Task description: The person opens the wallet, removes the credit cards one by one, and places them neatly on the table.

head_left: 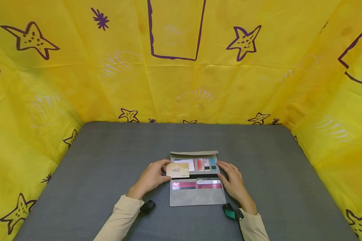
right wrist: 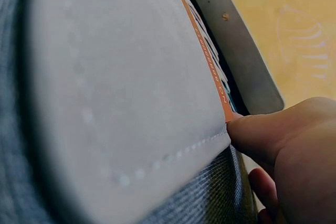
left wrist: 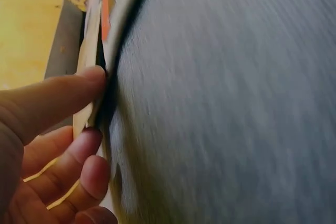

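Observation:
A light grey long wallet [head_left: 196, 197] lies unfolded on the table, its flap raised at the far side. Cards sit in its slots, among them a white card [head_left: 208, 182] at the near right and a blue-striped card [head_left: 213, 164] at the far right. My left hand [head_left: 151, 175] pinches a gold card [head_left: 178, 170] by its left edge, over the wallet's left part. The card covers part of the slots behind it. On the wallet's right edge, my right hand [head_left: 233, 180] grips near the fold, its thumb [right wrist: 257, 135] against the corner of the near panel.
The wallet rests on a dark grey table [head_left: 114, 144]. Yellow fabric walls [head_left: 169, 83] with starfish and fish drawings stand around its back and sides. Dark straps [head_left: 147, 207] are worn at both wrists.

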Demonstrator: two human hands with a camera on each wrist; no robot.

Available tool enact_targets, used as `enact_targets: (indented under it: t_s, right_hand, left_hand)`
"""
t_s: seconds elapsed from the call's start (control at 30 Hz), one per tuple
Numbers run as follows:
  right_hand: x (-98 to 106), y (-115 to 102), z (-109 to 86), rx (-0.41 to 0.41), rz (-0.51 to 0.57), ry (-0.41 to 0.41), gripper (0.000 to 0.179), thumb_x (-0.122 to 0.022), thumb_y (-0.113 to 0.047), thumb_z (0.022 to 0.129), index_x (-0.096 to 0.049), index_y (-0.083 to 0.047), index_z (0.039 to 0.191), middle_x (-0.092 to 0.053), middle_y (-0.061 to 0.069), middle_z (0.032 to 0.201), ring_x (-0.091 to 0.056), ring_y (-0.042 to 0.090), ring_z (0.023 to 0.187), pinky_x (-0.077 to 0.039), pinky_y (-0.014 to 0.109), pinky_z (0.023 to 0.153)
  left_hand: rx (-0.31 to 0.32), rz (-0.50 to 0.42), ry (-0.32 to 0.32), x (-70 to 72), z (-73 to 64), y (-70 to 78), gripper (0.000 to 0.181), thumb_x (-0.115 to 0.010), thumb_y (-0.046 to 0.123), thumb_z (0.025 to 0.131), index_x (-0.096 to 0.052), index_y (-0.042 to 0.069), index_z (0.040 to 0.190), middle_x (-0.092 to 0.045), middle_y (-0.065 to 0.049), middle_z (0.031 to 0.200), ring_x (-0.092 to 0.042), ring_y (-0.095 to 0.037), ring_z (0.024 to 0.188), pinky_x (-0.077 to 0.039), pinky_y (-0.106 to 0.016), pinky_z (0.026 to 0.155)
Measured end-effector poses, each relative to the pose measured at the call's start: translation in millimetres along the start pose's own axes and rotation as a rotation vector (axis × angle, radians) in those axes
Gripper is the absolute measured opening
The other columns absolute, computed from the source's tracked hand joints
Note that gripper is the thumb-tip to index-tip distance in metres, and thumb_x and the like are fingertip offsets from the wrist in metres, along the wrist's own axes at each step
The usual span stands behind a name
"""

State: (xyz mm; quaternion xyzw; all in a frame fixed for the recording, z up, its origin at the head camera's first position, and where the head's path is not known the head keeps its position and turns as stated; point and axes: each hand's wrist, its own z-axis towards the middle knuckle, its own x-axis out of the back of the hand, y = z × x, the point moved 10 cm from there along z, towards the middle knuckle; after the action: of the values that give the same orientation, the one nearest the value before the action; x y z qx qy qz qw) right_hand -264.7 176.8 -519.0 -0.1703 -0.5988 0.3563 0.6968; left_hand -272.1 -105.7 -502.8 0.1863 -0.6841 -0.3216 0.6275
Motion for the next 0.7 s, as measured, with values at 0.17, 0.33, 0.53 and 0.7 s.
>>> enact_targets:
  t_s: [0.17, 0.33, 0.53, 0.7]
  right_hand:
    - [0.0, 0.8, -0.2, -0.006, 0.004, -0.004, 0.042, -0.064, -0.003, 0.092, -0.059, -0.002, 0.133, -0.056, 0.019, 0.140, -0.040, 0.044, 0.131, -0.023, 0.067, 0.105]
    - [-0.2, 1.9, -0.3, -0.017, 0.014, -0.012, 0.042, -0.064, -0.003, 0.093, -0.059, -0.002, 0.134, -0.055, 0.019, 0.141, -0.038, 0.044, 0.132, -0.021, 0.067, 0.106]
    - [-0.1, 0.6, -0.9, -0.019, 0.015, -0.015, 0.042, -0.064, -0.004, 0.092, -0.059, -0.002, 0.134, -0.055, 0.020, 0.141, -0.038, 0.044, 0.132, -0.021, 0.068, 0.106]
    - [-0.2, 0.6, -0.5, -0.020, 0.012, -0.015, 0.042, -0.064, -0.003, 0.092, -0.058, -0.002, 0.134, -0.055, 0.020, 0.141, -0.038, 0.044, 0.132, -0.021, 0.068, 0.106]
  left_hand:
    - [-0.014, 0.038, 0.006, 11.5, -1.7, -5.9, 0.054, -0.087, 0.015, 0.073, -0.067, 0.007, 0.122, -0.063, 0.004, 0.086, -0.048, -0.006, 0.066, -0.038, -0.022, 0.059]
    - [-0.001, 0.032, 0.002, 23.9, -0.7, -15.5, 0.054, -0.085, 0.014, 0.075, -0.066, 0.006, 0.125, -0.063, 0.001, 0.089, -0.048, -0.009, 0.068, -0.038, -0.023, 0.060]
    - [-0.014, 0.016, 0.001, 37.5, 1.7, -26.5, 0.055, -0.083, 0.009, 0.078, -0.062, 0.002, 0.128, -0.061, -0.004, 0.091, -0.048, -0.011, 0.070, -0.038, -0.022, 0.062]
    - [-0.013, -0.029, -0.012, 45.7, 3.6, -35.2, 0.055, -0.080, 0.004, 0.079, -0.059, -0.003, 0.130, -0.062, -0.009, 0.092, -0.047, -0.012, 0.069, -0.038, -0.022, 0.061]
